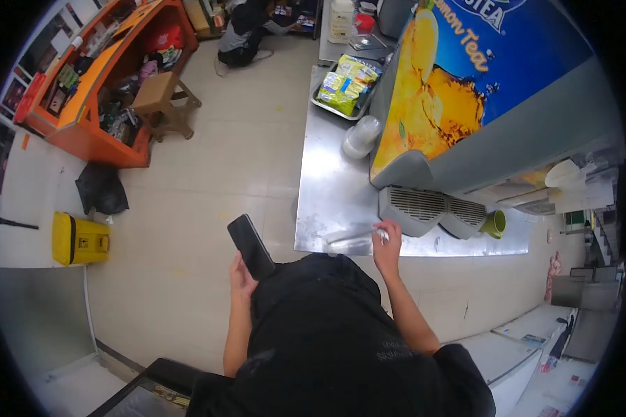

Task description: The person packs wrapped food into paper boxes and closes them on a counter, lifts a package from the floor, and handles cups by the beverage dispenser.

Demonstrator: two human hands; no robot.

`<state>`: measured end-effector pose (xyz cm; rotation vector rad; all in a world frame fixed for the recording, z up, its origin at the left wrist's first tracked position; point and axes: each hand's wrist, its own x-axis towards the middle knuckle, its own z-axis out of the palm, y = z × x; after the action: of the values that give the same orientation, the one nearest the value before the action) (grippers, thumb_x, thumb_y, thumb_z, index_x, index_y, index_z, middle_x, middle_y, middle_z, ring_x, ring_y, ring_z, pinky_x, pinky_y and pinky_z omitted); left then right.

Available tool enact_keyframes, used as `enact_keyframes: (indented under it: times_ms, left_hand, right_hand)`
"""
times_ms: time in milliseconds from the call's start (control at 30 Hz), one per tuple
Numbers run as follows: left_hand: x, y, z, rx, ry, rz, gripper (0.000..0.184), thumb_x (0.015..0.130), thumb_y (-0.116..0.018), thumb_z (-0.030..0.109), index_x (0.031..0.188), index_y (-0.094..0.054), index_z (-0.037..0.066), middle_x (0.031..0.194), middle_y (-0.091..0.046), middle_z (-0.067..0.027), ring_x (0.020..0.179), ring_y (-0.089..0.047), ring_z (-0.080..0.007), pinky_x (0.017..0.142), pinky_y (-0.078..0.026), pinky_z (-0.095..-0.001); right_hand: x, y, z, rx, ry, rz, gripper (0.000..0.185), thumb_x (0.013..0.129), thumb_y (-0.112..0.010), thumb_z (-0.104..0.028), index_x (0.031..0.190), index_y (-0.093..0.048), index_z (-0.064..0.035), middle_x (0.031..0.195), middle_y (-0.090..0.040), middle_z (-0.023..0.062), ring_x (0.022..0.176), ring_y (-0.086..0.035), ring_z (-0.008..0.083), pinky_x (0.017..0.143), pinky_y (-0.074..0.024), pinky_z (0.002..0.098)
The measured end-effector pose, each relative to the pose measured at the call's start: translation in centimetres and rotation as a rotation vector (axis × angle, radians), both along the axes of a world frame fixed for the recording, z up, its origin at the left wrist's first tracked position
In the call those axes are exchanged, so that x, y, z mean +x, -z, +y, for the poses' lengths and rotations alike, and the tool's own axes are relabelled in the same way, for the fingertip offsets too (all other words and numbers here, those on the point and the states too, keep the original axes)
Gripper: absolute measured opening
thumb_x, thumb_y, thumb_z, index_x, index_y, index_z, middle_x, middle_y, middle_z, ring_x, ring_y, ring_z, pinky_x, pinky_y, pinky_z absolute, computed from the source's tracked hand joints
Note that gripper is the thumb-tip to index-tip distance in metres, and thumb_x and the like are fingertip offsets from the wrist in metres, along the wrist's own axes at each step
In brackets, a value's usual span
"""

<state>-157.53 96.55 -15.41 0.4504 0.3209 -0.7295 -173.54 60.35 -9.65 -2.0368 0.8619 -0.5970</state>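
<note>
A black smartphone (251, 247) with a dark screen is gripped in my left hand (243, 278), beside my lap and clear of the counter. Over the front edge of the steel counter (327, 187), my right hand (388, 243) is closed with its fingers pinched together. From those fingers a long, see-through plastic piece (350, 238) stretches left along the counter edge; its exact kind is unclear. Just beyond that hand are the grey drip trays (414, 207) of a drink dispenser (459, 90) printed with lemon tea artwork.
Stacked clear cups (361, 137) and a metal tray (321, 102) with yellow-green packets (348, 83) stand on the counter. A green cup (494, 224) is at right. Leftward are an orange shelf desk (83, 111), a stool (161, 101) and a yellow box (80, 238). Another person (247, 31) crouches far off.
</note>
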Motion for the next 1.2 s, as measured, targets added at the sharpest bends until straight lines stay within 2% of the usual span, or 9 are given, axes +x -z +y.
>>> enact_keyframes:
  times_ms: [133, 200, 300, 500, 633, 800, 1033, 1133, 1200]
  left_hand:
    - [-0.9, 0.3, 0.8, 0.006, -0.021, -0.004, 0.053, 0.104, -0.040, 0.042, 0.140, -0.046, 0.004, 0.130, -0.060, -0.0152, 0.121, -0.057, -0.0325, 0.106, -0.043, -0.0493]
    - [-1.1, -1.0, 0.7, 0.017, -0.006, -0.022, 0.052, 0.103, -0.042, 0.042, 0.140, -0.047, 0.004, 0.128, -0.061, -0.0151, 0.119, -0.058, -0.0334, 0.105, -0.043, -0.0501]
    - [-1.0, -1.8, 0.8, 0.023, -0.036, -0.019, 0.051, 0.103, -0.044, 0.042, 0.138, -0.048, 0.005, 0.128, -0.061, -0.0154, 0.117, -0.059, -0.0340, 0.104, -0.044, -0.0500]
    - [-0.6, -3.1, 0.4, 0.063, -0.056, -0.022, 0.051, 0.102, -0.045, 0.043, 0.138, -0.047, 0.006, 0.127, -0.062, -0.0160, 0.115, -0.060, -0.0348, 0.102, -0.046, -0.0496]
    - [-0.8, -3.0, 0.4, 0.030, -0.029, -0.057, 0.052, 0.103, -0.043, 0.043, 0.139, -0.047, 0.006, 0.128, -0.061, -0.0161, 0.116, -0.060, -0.0351, 0.102, -0.046, -0.0497]
    - [-1.1, -2.8, 0.2, -0.013, 0.044, -0.058, 0.051, 0.103, -0.044, 0.040, 0.140, -0.045, 0.004, 0.133, -0.058, -0.0150, 0.122, -0.056, -0.0353, 0.107, -0.042, -0.0511]
    - [-1.5, -2.7, -1.4, -0.001, 0.142, -0.055, 0.051, 0.103, -0.045, 0.040, 0.140, -0.046, 0.004, 0.135, -0.057, -0.0156, 0.122, -0.055, -0.0366, 0.107, -0.042, -0.0510]
    - [-1.8, -3.0, -2.4, 0.004, 0.179, -0.050, 0.051, 0.103, -0.045, 0.040, 0.140, -0.046, 0.004, 0.134, -0.057, -0.0160, 0.122, -0.056, -0.0365, 0.107, -0.042, -0.0510]
    - [-1.9, -2.7, -3.0, 0.034, 0.198, -0.028, 0.051, 0.103, -0.045, 0.039, 0.139, -0.047, 0.004, 0.134, -0.057, -0.0163, 0.122, -0.056, -0.0365, 0.106, -0.042, -0.0511]
  right_hand:
    - [5.3, -4.8, -1.4, -0.251, -0.156, -0.066, 0.023, 0.083, -0.058, 0.004, 0.102, -0.066, -0.0050, 0.129, -0.051, 0.0185, 0.116, -0.054, 0.0370, 0.097, -0.0448, 0.0422]
    - [7.3, -6.9, -2.7, -0.475, -0.299, -0.040, 0.027, 0.082, -0.057, 0.005, 0.105, -0.065, -0.0058, 0.134, -0.051, 0.0159, 0.118, -0.053, 0.0357, 0.097, -0.0464, 0.0424]
    - [9.5, -8.8, -3.0, -0.584, -0.486, 0.028, 0.030, 0.080, -0.057, 0.004, 0.108, -0.064, -0.0069, 0.135, -0.051, 0.0136, 0.120, -0.051, 0.0340, 0.097, -0.0479, 0.0420]
    - [10.6, -9.2, -2.7, -0.628, -0.608, 0.090, 0.030, 0.080, -0.060, 0.001, 0.107, -0.067, -0.0071, 0.135, -0.052, 0.0141, 0.122, -0.049, 0.0343, 0.097, -0.0481, 0.0421]
    - [9.5, -9.0, -1.8, -0.677, -0.589, 0.049, 0.037, 0.076, -0.066, -0.004, 0.112, -0.064, -0.0130, 0.139, -0.048, 0.0107, 0.127, -0.045, 0.0325, 0.105, -0.0390, 0.0459]
    - [6.8, -12.6, -1.3, -0.582, -0.517, -0.042, 0.041, 0.077, -0.074, -0.014, 0.116, -0.063, -0.0159, 0.139, -0.047, 0.0109, 0.129, -0.041, 0.0335, 0.108, -0.0329, 0.0479]
    - [1.4, -12.0, -4.1, -0.421, -0.289, -0.001, 0.054, 0.076, -0.078, -0.023, 0.127, -0.060, -0.0142, 0.142, -0.044, 0.0155, 0.128, -0.041, 0.0378, 0.109, -0.0331, 0.0473]
    - [-0.4, -9.3, -4.1, -0.216, -0.193, -0.057, 0.056, 0.078, -0.078, -0.023, 0.129, -0.058, -0.0147, 0.144, -0.041, 0.0179, 0.129, -0.041, 0.0401, 0.109, -0.0339, 0.0485]
    - [-0.8, -6.9, -3.0, -0.192, -0.264, 0.012, 0.056, 0.079, -0.077, -0.021, 0.131, -0.057, -0.0153, 0.144, -0.040, 0.0190, 0.128, -0.043, 0.0406, 0.108, -0.0368, 0.0481]
